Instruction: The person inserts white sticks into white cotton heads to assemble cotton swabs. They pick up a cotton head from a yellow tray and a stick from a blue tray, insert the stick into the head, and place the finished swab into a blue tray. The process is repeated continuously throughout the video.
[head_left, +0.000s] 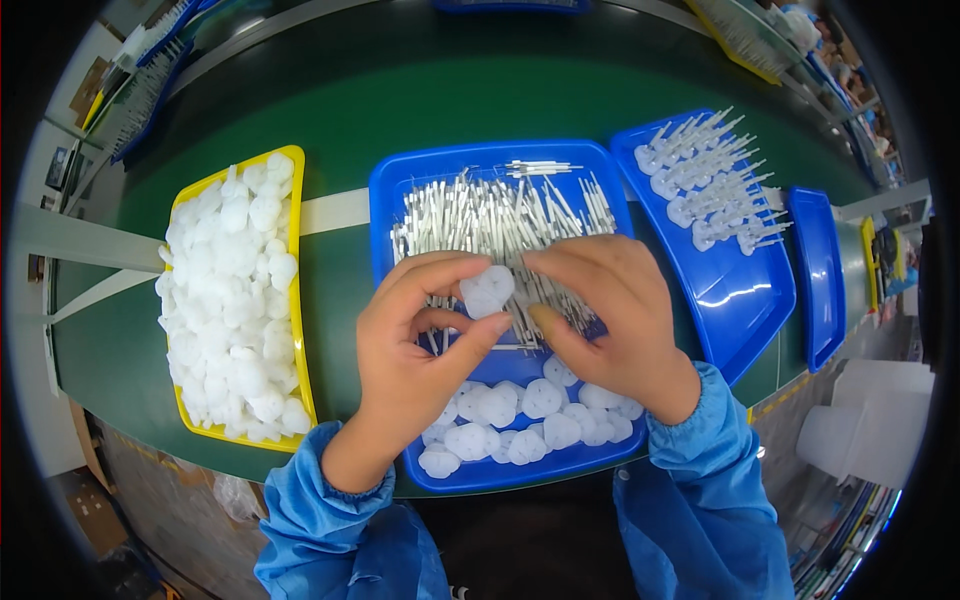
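Observation:
Between the fingertips and thumb of my left hand point(415, 330) is a translucent white lobed plastic piece point(487, 291), gripped by its edges. Close to its right side, my right hand point(610, 315) has its index finger and thumb curved and apart. I make out nothing held between them. Both hands are over a blue tray point(390, 163). Its far part holds many thin white rods point(470, 215) with metal-looking ends, partly hidden by my hands. In its near part lie loose lobed pieces point(543, 398) of the same kind.
To the left, a yellow tray point(303, 330) is heaped with white lobed pieces point(235, 290). At the right, another blue tray point(735, 315) carries rows of lobed pieces with rods standing in them point(705, 180). Beyond it is a narrow blue tray point(822, 280). All rest on a green table point(400, 85).

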